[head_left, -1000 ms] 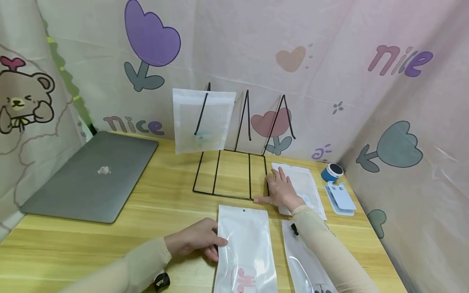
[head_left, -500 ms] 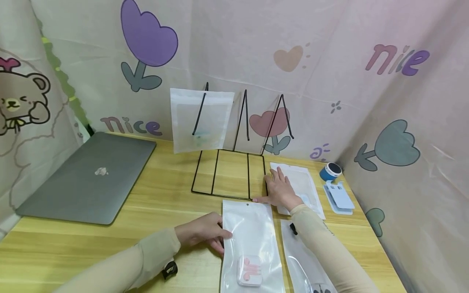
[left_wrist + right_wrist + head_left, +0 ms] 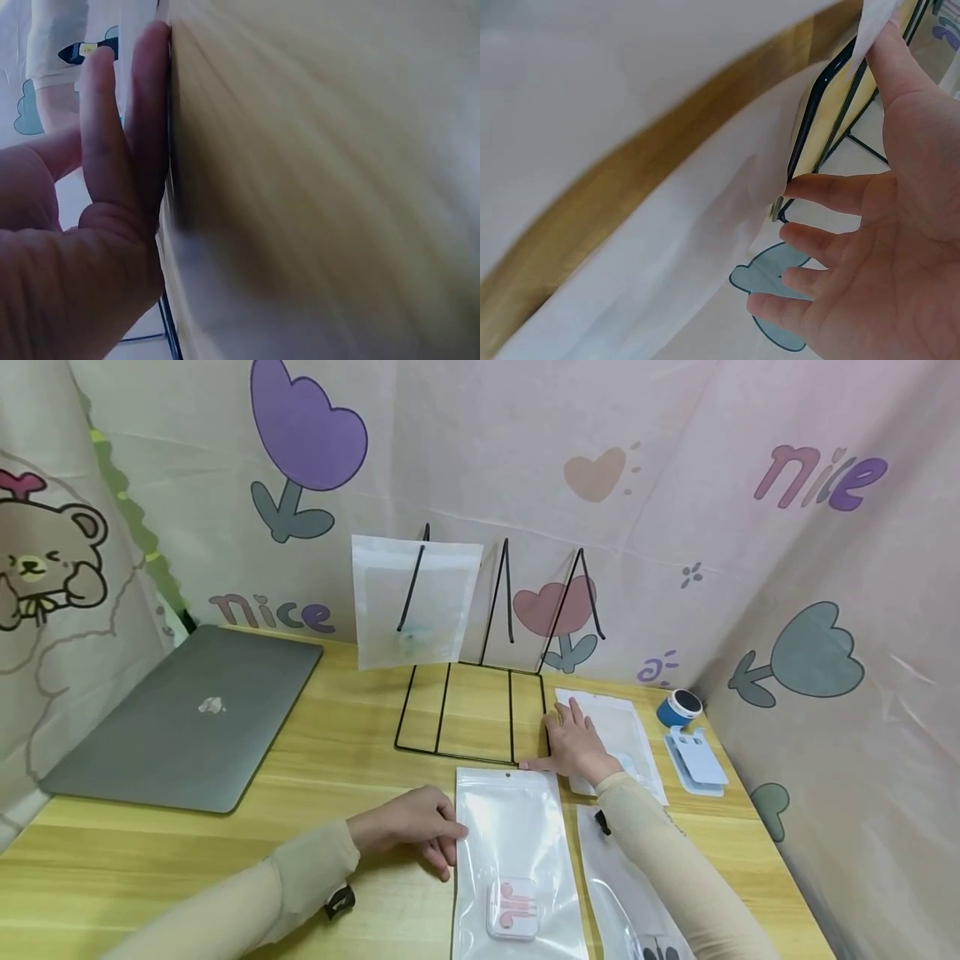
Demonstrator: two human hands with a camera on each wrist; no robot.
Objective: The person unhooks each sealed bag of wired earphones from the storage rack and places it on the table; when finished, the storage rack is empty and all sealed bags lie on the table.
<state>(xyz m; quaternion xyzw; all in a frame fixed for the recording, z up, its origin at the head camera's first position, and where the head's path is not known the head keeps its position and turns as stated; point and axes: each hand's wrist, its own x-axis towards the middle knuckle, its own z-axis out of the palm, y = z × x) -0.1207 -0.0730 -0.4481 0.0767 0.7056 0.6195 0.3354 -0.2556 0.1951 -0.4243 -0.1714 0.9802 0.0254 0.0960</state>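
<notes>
In the head view, a clear-fronted white zip pouch point(image 3: 510, 839) with pink earphones point(image 3: 513, 908) in a small case lies flat on the table. My left hand point(image 3: 412, 822) touches its left edge with a fingertip; the left wrist view shows fairly straight fingers point(image 3: 150, 97) low against the wood. My right hand point(image 3: 576, 745) spreads its fingers over a second white pouch point(image 3: 618, 731), beside the right side of a black wire rack point(image 3: 474, 757). In the right wrist view its thumb point(image 3: 898, 64) meets a white pouch corner. Another white pouch point(image 3: 382, 593) hangs on the rack's left hook.
A closed grey laptop point(image 3: 187, 718) lies at left. Under my right forearm is a pouch point(image 3: 611, 877) with dark contents. A blue round device point(image 3: 677, 708) and a light-blue stand point(image 3: 696, 760) sit at right. Printed curtains point(image 3: 465, 452) surround the table.
The earphone pouch has slid forward and slightly right with my left hand, its top edge now close to the rack. My left fingers now show more beside its edge. My right hand stays put.
</notes>
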